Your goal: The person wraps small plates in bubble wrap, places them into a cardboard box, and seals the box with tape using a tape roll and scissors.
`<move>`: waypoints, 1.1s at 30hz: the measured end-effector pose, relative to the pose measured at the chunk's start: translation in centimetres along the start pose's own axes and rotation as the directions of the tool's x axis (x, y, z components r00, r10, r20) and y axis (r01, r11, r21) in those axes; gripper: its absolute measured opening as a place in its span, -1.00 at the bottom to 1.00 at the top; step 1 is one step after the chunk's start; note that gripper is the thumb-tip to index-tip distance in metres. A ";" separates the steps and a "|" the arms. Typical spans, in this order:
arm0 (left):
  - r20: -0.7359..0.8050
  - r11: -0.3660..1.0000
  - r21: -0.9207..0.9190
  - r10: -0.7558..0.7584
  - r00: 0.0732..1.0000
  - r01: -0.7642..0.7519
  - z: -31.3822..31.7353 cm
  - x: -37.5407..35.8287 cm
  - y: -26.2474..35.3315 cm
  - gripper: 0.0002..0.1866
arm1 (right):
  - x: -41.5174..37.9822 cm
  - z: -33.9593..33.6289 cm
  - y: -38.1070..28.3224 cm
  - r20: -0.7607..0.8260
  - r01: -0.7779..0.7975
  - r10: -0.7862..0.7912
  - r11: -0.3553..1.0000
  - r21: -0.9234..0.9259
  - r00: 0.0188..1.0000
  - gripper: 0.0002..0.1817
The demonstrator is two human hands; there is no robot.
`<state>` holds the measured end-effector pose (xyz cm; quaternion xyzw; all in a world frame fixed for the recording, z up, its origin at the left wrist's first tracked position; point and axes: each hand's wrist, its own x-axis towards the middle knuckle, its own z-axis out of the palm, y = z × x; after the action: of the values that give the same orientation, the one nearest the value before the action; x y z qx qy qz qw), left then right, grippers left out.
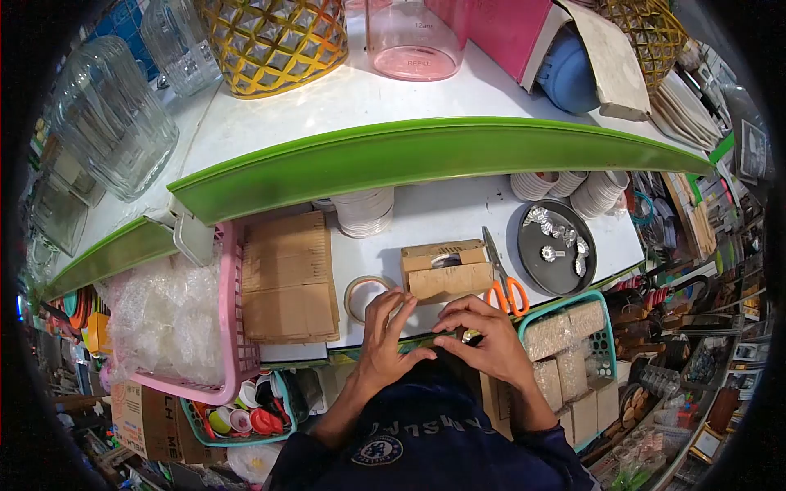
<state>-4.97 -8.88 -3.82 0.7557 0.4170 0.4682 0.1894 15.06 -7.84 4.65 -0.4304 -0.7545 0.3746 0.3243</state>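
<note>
My left hand (386,340) is over the shelf's front edge, fingers apart, close to a roll of tape (366,299). Just right of it is my right hand (483,337), its fingers curled close together; whether anything small is between them I cannot make out. Beyond both hands lies a small brown cardboard box (448,274) with an opening in its top. Orange-handled scissors (508,293) rest to its right, blades pointing away. A dark round tray (557,248) holds several small silver fluted pieces.
Flat cardboard (288,278) and a pink basket (233,327) of bubble wrap stand left. A teal basket (610,327) of wrapped boxes is at right. Stacked white cups (364,213) stand behind, under an upper shelf with a green edge (442,151).
</note>
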 end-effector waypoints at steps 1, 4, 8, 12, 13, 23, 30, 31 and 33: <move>-0.001 1.000 0.004 -0.003 1.000 0.003 0.0 0.0 0.0 -0.06 | 0.1 0.0 0.0 0.001 0.001 -0.001 1.000 0.000 1.000 -0.79; 0.006 1.000 0.012 -0.018 1.000 0.018 0.1 0.0 -0.1 -0.08 | 0.1 0.0 0.0 -0.009 0.009 -0.009 1.000 -0.010 1.000 -0.82; -0.049 0.991 0.044 -0.125 0.991 0.127 0.7 0.3 -0.1 -0.16 | -0.1 -0.3 -0.6 -0.105 -0.015 0.004 0.994 -0.108 0.994 -0.86; -0.124 0.981 0.146 -0.108 0.986 0.125 0.9 1.8 -0.5 -0.35 | -0.3 -0.6 -0.2 -0.255 -0.050 0.014 0.990 -0.133 0.967 -0.86; -0.144 0.978 0.157 -0.113 0.983 0.135 0.9 2.3 -0.5 -0.40 | -0.3 -0.9 -0.3 -0.257 -0.051 0.015 0.990 -0.133 0.966 -0.86; -0.176 0.979 0.113 -0.149 0.973 0.170 1.1 5.4 -2.1 -0.64 | -0.9 -1.1 0.4 -0.337 -0.047 -0.005 0.988 -0.147 0.941 -0.87; -0.176 0.979 0.135 -0.127 0.976 0.152 1.3 5.2 -2.2 -0.72 | -1.0 -1.3 0.9 -0.319 -0.060 0.026 0.993 -0.097 0.948 -0.87; -0.177 0.979 0.136 -0.127 0.976 0.152 1.3 5.2 -2.2 -0.72 | -1.0 -1.3 0.9 -0.312 -0.060 0.029 0.994 -0.088 0.950 -0.87; -0.195 0.978 0.137 -0.130 0.972 0.158 1.4 5.2 -2.2 -0.73 | -0.9 -1.3 0.9 -0.304 -0.062 0.036 0.995 -0.075 0.952 -0.87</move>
<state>-3.62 -3.25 -3.18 0.6889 0.5209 0.4882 0.1256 16.85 -7.95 4.37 -0.5145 -0.7001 0.2803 0.4082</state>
